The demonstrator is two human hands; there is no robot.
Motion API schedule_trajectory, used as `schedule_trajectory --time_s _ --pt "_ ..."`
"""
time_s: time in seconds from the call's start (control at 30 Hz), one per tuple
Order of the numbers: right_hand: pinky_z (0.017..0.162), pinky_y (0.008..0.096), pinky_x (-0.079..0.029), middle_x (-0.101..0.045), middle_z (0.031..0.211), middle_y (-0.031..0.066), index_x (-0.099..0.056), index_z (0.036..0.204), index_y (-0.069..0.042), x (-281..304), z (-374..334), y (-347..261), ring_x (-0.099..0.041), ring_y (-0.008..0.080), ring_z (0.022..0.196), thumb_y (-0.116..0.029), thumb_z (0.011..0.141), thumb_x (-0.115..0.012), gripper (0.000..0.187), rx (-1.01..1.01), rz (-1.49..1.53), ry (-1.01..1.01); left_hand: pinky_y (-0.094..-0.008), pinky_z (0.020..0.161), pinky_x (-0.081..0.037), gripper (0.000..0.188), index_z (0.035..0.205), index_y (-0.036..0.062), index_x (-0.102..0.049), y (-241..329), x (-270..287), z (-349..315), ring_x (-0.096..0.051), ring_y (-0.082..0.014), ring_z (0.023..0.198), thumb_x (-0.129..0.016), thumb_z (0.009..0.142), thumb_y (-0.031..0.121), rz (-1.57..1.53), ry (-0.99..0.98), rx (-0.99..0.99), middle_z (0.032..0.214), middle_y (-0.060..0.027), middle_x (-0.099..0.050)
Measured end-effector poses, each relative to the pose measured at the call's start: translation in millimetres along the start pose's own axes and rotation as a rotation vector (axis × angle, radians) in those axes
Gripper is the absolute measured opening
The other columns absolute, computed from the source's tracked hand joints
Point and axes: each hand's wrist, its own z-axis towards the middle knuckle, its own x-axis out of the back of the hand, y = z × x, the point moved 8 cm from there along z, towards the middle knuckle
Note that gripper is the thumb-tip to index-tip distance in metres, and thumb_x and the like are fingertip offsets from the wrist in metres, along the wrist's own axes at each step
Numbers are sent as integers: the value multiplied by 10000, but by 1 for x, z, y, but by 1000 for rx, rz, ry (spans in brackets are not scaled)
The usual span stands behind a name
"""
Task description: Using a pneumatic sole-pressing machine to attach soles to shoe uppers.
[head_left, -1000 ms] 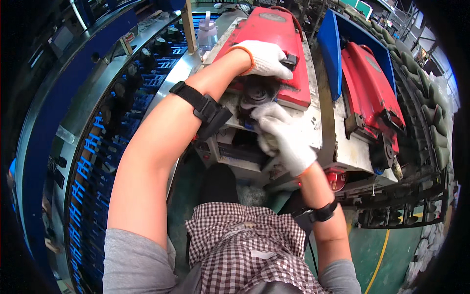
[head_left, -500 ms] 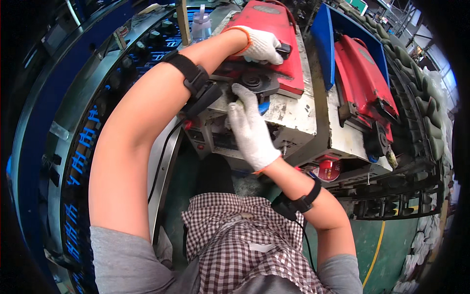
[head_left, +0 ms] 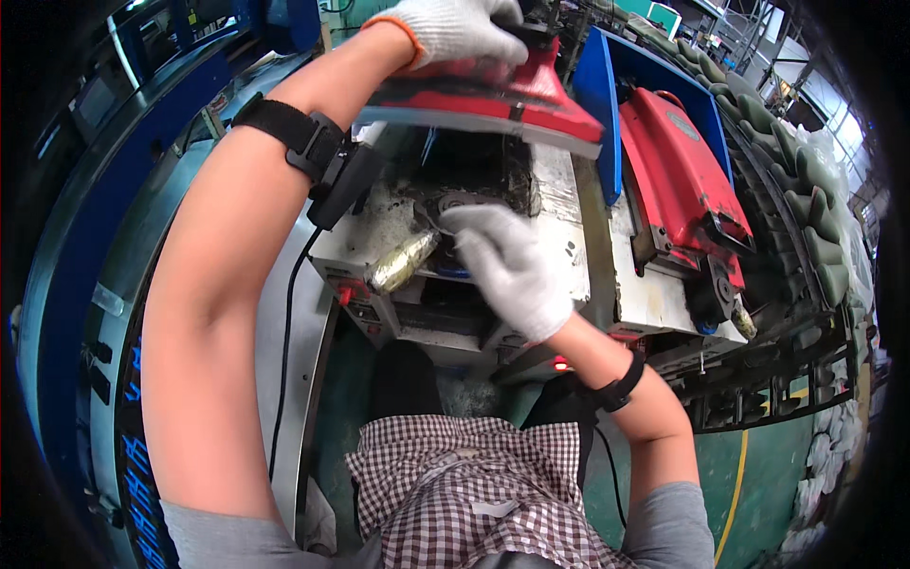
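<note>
My left hand (head_left: 460,33), in a white knit glove with an orange cuff, is closed on the black handle (head_left: 536,40) of a red machine lid (head_left: 559,100). The lid is tilted up off its white base (head_left: 559,190), and a dark cavity (head_left: 464,161) shows beneath. My right hand (head_left: 517,275), also white-gloved, has its loosely bent fingers beside the black round latch (head_left: 460,201) at the base's front. It appears to hold nothing. From the latch a lever grip (head_left: 403,263) wrapped in yellowish tape points toward the front left.
A second red machine (head_left: 678,171) stands at the right, its lid down, behind a blue panel (head_left: 599,114). Racks of dark olive moulded pieces (head_left: 806,209) line the far right. On the left runs a metal-edged conveyor (head_left: 85,313). A black cable (head_left: 286,370) hangs from my left wrist strap.
The red lid has swung up from its base, carried by my left hand. The taped lever now sticks out to the front left, and my right hand has shifted slightly down and right.
</note>
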Motion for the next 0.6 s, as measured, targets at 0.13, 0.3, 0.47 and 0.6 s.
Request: schedule_trajectory --time_s 0.13,0.3,0.47,0.6 --pt "876 325 -545 -732 1092 139 -701 1184 2 35 51 50 -697 195 948 -94 1000 -605 229 -16 -204 118 -452 1023 -496 578 1351 49 -611 -28 31 13 -645 -373 1159 -748 862 327 1 315 10 1270 -251 -658" --pt "1074 474 -486 -551 1430 295 -467 1542 -133 20 124 125 -575 464 1292 -543 923 -641 762 -317 -698 -147 -512 1185 -348 633 1390 38 -600 -24 22 -14 -445 -456 1404 -715 909 434 382 594 -153 1453 -267 -546" --pt "1183 577 -367 -181 1684 294 -254 1656 -344 -31 162 145 -383 612 1415 -748 842 -636 986 -451 -816 -436 -529 1219 -284 642 1450 45 -549 -21 21 -44 -417 -469 1423 -702 939 402 236 607 -83 1465 -240 -550" --pt "1141 444 -440 -439 1543 305 -529 1507 -230 8 179 223 -528 440 1358 -478 786 -728 788 -356 -649 -414 -424 1241 -295 670 1519 125 -505 -11 -10 -67 -361 -351 1520 -636 983 505 48 556 -94 1577 -206 -468"
